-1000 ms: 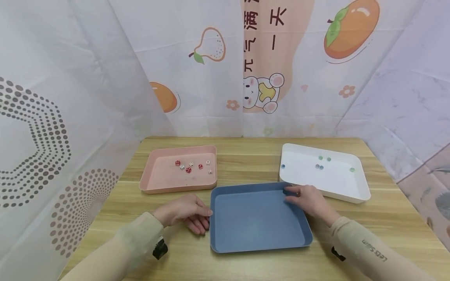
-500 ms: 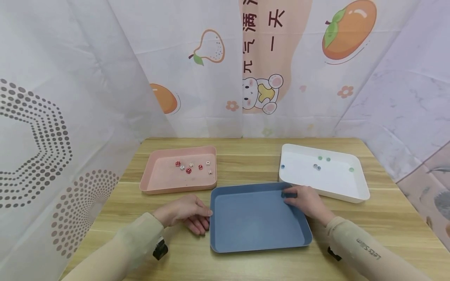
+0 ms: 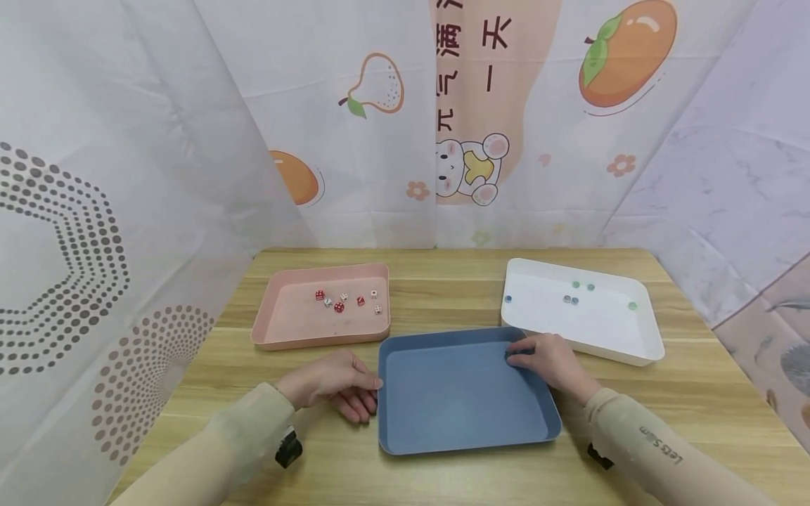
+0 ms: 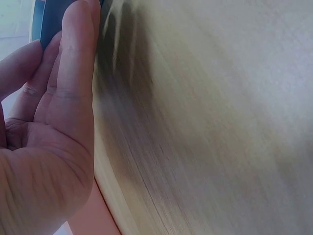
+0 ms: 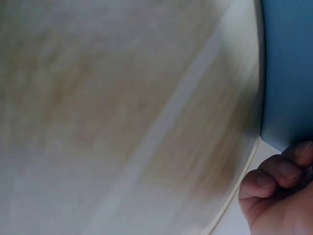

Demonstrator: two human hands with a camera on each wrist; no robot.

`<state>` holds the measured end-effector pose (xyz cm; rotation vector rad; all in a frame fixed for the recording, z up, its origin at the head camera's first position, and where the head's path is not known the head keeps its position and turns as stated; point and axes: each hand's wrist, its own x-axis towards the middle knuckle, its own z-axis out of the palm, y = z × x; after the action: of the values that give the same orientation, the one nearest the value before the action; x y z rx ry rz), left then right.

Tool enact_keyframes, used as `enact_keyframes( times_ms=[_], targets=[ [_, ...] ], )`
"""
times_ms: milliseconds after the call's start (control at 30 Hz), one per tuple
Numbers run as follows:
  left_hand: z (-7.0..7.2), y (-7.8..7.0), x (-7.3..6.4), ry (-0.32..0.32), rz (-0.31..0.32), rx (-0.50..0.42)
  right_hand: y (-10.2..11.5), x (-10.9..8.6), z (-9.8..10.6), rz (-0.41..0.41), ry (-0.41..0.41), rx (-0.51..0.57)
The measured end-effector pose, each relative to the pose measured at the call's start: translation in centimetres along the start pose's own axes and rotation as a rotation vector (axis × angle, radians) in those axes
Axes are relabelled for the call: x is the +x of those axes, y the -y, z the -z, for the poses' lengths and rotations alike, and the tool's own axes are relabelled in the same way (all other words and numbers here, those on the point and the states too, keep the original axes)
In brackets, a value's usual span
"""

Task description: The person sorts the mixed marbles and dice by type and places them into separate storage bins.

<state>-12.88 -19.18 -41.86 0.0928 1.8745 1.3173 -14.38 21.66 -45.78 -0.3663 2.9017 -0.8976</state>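
The blue tray (image 3: 468, 393) lies on the table between both hands; nothing loose shows on its visible floor. My left hand (image 3: 332, 385) rests at its left side, thumb tip at the rim. In the left wrist view, the nearly straight fingers (image 4: 76, 63) touch the tray's outer wall. My right hand (image 3: 547, 358) reaches over the far right corner, thumb and index finger inside the tray, pinching a small dark blue piece (image 3: 508, 353); its kind I cannot tell. In the right wrist view, the other fingers (image 5: 281, 174) curl beside the tray's wall (image 5: 288, 73).
A pink tray (image 3: 297, 334) with several red and white dice (image 3: 339, 307) stands behind, at the left. A white tray (image 3: 607, 330) with several green and blue glass beads (image 3: 591, 287) stands at the back right, close against the blue tray's corner. A printed curtain (image 3: 392, 161) hangs behind the table.
My right hand has slid slightly left within the blue tray's corner, thumb and index finger drawing closer together. Two beads in the white tray have shifted a little. The left hand has stayed still.
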Motion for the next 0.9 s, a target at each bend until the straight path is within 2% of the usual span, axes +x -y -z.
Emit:
enact_keyframes(
  times_ms=[400, 533, 733, 900],
  targets=[
    [0.1, 0.2, 0.2, 0.005, -0.002, -0.009, -0.1, 0.5, 2.7, 0.012, -0.009, 0.117],
    [0.2, 0.1, 0.2, 0.006, 0.004, -0.008, -0.3, 1.2, 4.0, 0.011, -0.024, 0.110],
    [0.3, 0.1, 0.3, 0.010, 0.007, -0.004, -1.1, 2.4, 5.9, 0.016, -0.045, 0.040],
    [0.3, 0.2, 0.4, 0.010, 0.004, -0.005, -1.8, 3.6, 7.8, -0.049, 0.005, 0.072]
  ],
)
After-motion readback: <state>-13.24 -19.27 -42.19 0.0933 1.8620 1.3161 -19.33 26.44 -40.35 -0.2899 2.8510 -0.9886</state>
